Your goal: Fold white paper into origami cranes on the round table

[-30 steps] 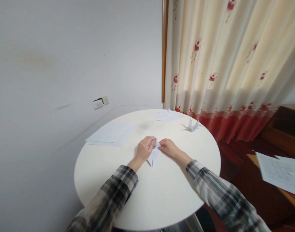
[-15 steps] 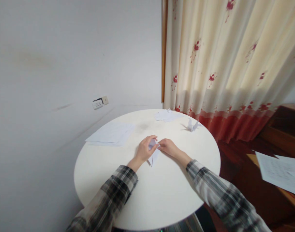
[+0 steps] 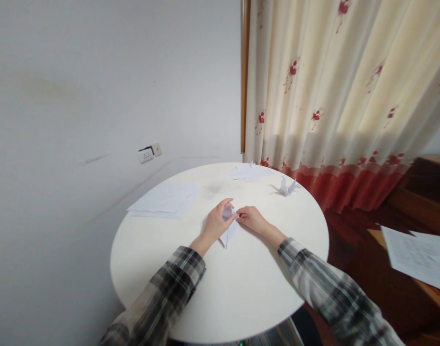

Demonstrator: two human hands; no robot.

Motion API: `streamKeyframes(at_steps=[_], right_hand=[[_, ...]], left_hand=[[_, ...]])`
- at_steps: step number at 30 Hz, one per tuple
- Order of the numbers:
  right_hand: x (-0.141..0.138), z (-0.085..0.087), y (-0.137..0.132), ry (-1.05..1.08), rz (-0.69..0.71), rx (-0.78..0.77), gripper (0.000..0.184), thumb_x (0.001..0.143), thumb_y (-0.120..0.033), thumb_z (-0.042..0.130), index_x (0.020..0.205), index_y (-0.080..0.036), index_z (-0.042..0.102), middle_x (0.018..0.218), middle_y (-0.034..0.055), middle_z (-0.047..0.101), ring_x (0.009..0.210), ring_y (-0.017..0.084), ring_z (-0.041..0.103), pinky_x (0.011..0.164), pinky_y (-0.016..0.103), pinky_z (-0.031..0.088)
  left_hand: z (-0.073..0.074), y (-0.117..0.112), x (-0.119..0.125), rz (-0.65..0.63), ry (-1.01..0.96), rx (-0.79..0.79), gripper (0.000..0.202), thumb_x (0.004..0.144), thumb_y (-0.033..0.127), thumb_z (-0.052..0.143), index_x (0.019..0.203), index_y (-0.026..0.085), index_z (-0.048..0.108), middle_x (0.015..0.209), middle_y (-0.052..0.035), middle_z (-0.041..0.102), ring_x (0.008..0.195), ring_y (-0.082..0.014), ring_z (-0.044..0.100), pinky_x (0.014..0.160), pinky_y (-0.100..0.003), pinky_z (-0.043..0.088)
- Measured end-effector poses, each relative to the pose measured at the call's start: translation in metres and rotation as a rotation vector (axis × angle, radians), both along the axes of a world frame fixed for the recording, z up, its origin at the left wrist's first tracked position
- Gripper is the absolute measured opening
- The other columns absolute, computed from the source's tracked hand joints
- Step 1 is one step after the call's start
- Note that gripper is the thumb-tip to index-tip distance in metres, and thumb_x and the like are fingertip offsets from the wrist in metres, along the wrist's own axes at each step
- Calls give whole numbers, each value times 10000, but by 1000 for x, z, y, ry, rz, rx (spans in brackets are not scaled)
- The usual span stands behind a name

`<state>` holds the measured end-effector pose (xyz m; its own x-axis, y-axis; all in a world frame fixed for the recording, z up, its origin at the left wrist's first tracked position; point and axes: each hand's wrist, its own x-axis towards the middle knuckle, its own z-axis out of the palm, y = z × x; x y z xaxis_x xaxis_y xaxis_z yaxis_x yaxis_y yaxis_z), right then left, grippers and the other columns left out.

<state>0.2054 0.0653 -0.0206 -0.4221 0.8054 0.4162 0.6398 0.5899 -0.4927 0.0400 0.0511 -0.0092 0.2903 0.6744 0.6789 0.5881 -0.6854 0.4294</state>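
A small piece of folded white paper (image 3: 229, 231) lies near the middle of a round white table (image 3: 241, 288). My left hand (image 3: 216, 222) curls over the paper's left and upper part, fingers pinched on it. From the right, my right hand (image 3: 252, 218) pinches the paper's top edge, fingertips meeting those of the left. The pointed lower end of the paper sticks out below both hands. Both arms wear plaid sleeves.
A stack of white sheets (image 3: 165, 199) lies on the table's left. A crumpled or folded paper pile (image 3: 247, 172) and a finished paper crane (image 3: 287, 186) sit at the far edge. A flowered curtain (image 3: 342, 96) hangs behind. More sheets (image 3: 418, 257) lie on dark furniture at right.
My fingers have shifted slightly on the paper; the left thumb and forefinger have lifted a flap at its top. Arms and the other things have stayed put.
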Motion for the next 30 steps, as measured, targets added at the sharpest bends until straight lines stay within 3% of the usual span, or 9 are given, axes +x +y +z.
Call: streamKeyframes(at_steps=[9, 19, 30], right_hand=[[-3, -1, -1, 14, 0, 14, 73, 695, -114, 536, 667, -138, 599, 598, -13, 550, 549, 82, 422, 551, 187, 304], [-1, -5, 3, 97, 70, -50, 251, 820, -263, 505, 624, -132, 590, 583, -15, 532, 549, 75, 408, 545, 189, 286], [-2, -4, 3, 90, 73, -71, 223, 815, -240, 506, 647, -134, 607, 605, -8, 557, 569, 81, 440, 566, 190, 301]], left_hand=[[1, 0, 0, 56, 19, -124, 416, 726, 298, 604, 1110, 244, 454, 948, 4, 614, 880, -159, 588, 805, -276, 448], [0, 0, -1, 37, 18, -98, 356, 750, 280, 580, 1091, 241, 485, 980, 1, 623, 892, -145, 590, 809, -264, 451], [-2, 1, -1, -5, 12, -21, 133, 802, 293, 513, 829, 189, 590, 841, -17, 646, 803, -145, 593, 757, -260, 450]])
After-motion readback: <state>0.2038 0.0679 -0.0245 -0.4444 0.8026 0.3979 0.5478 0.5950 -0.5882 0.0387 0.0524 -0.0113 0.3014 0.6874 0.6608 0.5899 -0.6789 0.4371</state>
